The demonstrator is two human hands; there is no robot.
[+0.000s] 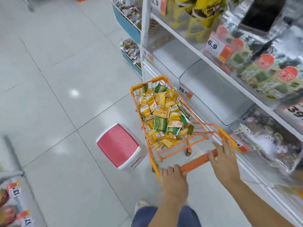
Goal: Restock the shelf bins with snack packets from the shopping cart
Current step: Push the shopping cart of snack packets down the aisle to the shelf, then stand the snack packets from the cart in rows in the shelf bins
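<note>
Orange shopping cart (165,115), heaped with yellow and green snack packets (161,115), stands beside clear shelf bins (211,94); left hand (173,182) grips the push handle (196,163), right hand (223,158) rests there loosely; restocking apparently not begun

A small orange wire shopping cart (165,122), at centre frame, is heaped with yellow and green snack packets (161,114) lying jumbled at all angles. Clear plastic shelf bins (211,89) line the white shelving along the right of the frame, several holding blurred packaged goods.
</note>
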